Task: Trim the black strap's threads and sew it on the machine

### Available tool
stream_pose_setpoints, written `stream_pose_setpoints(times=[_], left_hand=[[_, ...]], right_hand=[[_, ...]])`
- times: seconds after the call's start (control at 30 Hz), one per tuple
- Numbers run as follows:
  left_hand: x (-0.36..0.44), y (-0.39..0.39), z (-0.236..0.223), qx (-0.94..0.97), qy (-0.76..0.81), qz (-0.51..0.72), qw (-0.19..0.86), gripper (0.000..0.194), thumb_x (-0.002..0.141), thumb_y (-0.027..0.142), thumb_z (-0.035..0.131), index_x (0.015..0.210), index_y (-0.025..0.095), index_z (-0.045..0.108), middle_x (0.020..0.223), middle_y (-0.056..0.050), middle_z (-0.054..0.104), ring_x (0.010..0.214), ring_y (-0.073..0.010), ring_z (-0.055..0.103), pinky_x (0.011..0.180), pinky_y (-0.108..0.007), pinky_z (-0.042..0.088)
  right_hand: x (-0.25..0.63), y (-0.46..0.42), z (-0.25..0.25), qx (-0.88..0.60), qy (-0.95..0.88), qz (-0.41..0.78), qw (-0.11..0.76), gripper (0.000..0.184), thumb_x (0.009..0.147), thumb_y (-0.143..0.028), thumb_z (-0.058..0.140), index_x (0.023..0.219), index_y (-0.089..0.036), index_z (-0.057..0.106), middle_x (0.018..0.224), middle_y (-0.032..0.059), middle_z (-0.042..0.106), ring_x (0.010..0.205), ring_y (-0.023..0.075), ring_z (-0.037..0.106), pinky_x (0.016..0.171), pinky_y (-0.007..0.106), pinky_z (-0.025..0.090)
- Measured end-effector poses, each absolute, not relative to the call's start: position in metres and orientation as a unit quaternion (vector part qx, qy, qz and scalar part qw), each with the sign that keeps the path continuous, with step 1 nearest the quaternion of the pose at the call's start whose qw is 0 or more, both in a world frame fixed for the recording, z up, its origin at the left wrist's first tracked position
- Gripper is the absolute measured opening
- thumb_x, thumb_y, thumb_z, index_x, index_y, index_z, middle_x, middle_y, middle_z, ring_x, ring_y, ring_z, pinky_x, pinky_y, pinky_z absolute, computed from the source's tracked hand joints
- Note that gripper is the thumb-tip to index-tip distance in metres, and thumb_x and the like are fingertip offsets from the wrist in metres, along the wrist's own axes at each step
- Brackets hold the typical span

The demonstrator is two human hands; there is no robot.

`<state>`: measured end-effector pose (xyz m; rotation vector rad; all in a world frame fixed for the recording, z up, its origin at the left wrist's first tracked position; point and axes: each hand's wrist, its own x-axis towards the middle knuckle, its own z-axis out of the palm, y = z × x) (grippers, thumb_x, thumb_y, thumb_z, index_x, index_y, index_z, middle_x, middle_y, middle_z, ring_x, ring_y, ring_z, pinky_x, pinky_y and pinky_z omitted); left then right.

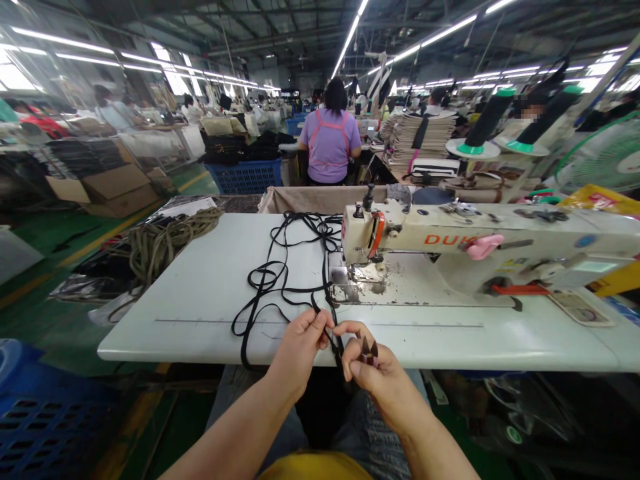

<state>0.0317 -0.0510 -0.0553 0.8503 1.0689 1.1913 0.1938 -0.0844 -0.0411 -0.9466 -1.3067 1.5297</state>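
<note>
My left hand (306, 340) pinches a narrow black strap (266, 280) just over the front edge of the white sewing table (190, 293). Loose loops of the strap spread across the tabletop, and part of it hangs down over the edge. Close beside it, my right hand (373, 363) is closed around thread snips (370, 351), whose two pointed blades stick up from the fist. Its index finger reaches toward the strap; whether it touches cannot be made out. The sewing machine (370, 233) stands just beyond my hands, with strap lying alongside its needle area.
Olive straps (170, 240) are heaped at the table's left. A blue basket (45, 413) stands at lower left. Black thread cones (490, 120) and a green fan (605, 157) are at right. Ahead, a person in a purple shirt (331, 143) sits facing away.
</note>
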Motion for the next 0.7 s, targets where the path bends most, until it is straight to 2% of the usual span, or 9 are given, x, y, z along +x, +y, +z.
stream_pose_setpoints(times=[0.1,0.17,0.3,0.37,0.5,0.7], left_hand=[[0.039,-0.057,-0.056,0.316,0.435,0.514,0.668,0.042,0.079,0.051,0.082,0.070,0.018,0.056,0.068,0.003,0.053,0.064,-0.0105,0.047,0.064,-0.025,0.040],[0.043,-0.062,-0.058,0.298,0.425,0.500,0.693,0.044,0.078,0.052,0.082,0.071,0.018,0.057,0.065,0.004,0.052,0.061,-0.0101,0.046,0.061,-0.024,0.040],[0.045,-0.063,-0.068,0.318,0.465,0.515,0.646,0.048,0.082,0.062,0.075,0.074,0.017,0.063,0.058,0.004,0.049,0.057,-0.0109,0.044,0.058,-0.025,0.037],[0.041,-0.058,-0.070,0.332,0.496,0.545,0.588,0.047,0.083,0.061,0.074,0.071,0.017,0.063,0.058,0.004,0.048,0.058,-0.0110,0.043,0.059,-0.025,0.036],[0.031,-0.038,-0.068,0.314,0.519,0.606,0.514,0.044,0.080,0.058,0.076,0.069,0.018,0.062,0.058,0.005,0.046,0.057,-0.0109,0.041,0.057,-0.025,0.032],[0.031,-0.024,-0.072,0.283,0.514,0.635,0.503,0.043,0.075,0.056,0.080,0.067,0.018,0.062,0.061,0.003,0.050,0.055,-0.0096,0.039,0.053,-0.025,0.030]], right_hand=[[0.187,-0.086,-0.046,-0.354,-0.460,0.676,0.453,0.023,0.082,-0.044,0.070,0.081,-0.022,0.065,0.085,0.0020,0.063,0.060,0.0121,0.039,0.056,0.027,0.029],[0.181,-0.087,-0.049,-0.342,-0.418,0.710,0.452,0.026,0.082,-0.045,0.069,0.079,-0.021,0.062,0.074,-0.0006,0.059,0.054,0.0100,0.032,0.052,0.026,0.022],[0.170,-0.085,-0.049,-0.408,-0.337,0.714,0.458,0.020,0.076,-0.037,0.066,0.071,-0.021,0.055,0.060,-0.0061,0.046,0.049,0.0072,0.020,0.049,0.025,0.010],[0.167,-0.087,-0.047,-0.438,-0.305,0.708,0.463,0.018,0.074,-0.035,0.065,0.071,-0.021,0.053,0.056,-0.0085,0.039,0.048,0.0074,0.017,0.048,0.025,0.008],[0.162,-0.096,-0.043,-0.437,-0.302,0.707,0.467,0.020,0.073,-0.036,0.066,0.070,-0.021,0.053,0.056,-0.0088,0.037,0.050,0.0074,0.017,0.048,0.025,0.008],[0.154,-0.102,-0.042,-0.454,-0.268,0.702,0.478,0.022,0.069,-0.036,0.068,0.070,-0.022,0.052,0.056,-0.0090,0.037,0.049,0.0066,0.018,0.048,0.023,0.009]])
